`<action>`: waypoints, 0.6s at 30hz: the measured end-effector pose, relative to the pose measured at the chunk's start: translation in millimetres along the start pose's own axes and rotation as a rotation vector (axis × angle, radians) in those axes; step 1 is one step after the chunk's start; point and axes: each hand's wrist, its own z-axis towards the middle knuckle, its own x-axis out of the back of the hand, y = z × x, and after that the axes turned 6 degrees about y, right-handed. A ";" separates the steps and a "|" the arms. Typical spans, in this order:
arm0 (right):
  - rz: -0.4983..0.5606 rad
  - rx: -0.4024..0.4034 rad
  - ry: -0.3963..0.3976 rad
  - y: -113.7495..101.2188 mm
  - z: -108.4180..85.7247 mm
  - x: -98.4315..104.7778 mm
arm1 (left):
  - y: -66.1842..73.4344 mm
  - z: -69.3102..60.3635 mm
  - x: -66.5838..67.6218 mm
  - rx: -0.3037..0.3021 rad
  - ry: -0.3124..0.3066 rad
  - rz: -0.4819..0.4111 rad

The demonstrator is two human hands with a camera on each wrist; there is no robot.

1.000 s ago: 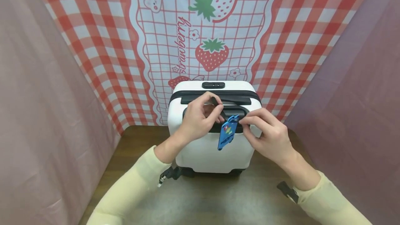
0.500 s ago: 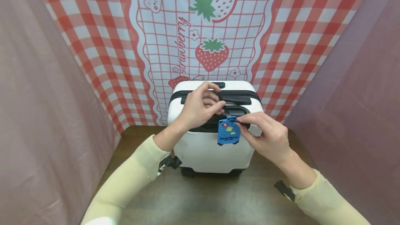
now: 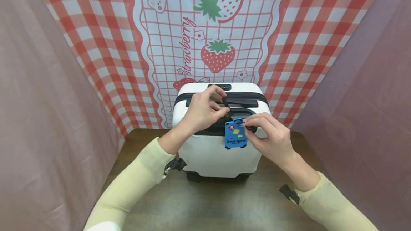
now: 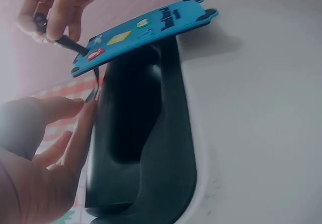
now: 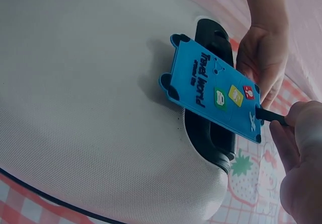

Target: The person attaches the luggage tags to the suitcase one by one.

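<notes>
A blue luggage tag [image 3: 236, 134], shaped like a small suitcase, hangs in front of the black carry handle [image 4: 138, 113] of a white suitcase [image 3: 221, 156]. My left hand [image 3: 205, 111] is beside that handle and pinches a thin part of the tag's black strap [image 4: 95, 78] between thumb and finger. On the other side, my right hand [image 3: 269, 133] grips the strap's other end close to the tag's slot; in the left wrist view this end comes out through the tag's face. The tag's printed face, with its "Travel World" lettering, shows in the right wrist view [image 5: 214, 88].
The suitcase stands on a brown wooden table [image 3: 205, 202], with a black lock [image 3: 219, 87] on its far edge. Behind it hangs a red-checked strawberry cloth [image 3: 218, 27]. Pink drapes [image 3: 48, 99] close off both sides.
The tag has swung from a slant to face the head camera. My left hand has risen slightly along the strap, and my right hand has shifted a little left, still holding its end.
</notes>
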 end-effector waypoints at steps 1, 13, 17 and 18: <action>-0.003 -0.003 -0.001 0.1 -0.2 0.0 | 0.3 0.3 1.2 0.002 0.006 0.014; -0.005 -0.005 0.015 -2.4 1.8 3.9 | -9.2 19.7 36.0 -0.026 0.083 0.219; -0.009 -0.014 0.025 -4.1 4.0 6.2 | -19.4 33.5 48.4 -0.005 0.027 0.314; -0.009 -0.019 0.026 -4.2 4.6 6.8 | -22.3 37.0 50.5 -0.003 0.005 0.336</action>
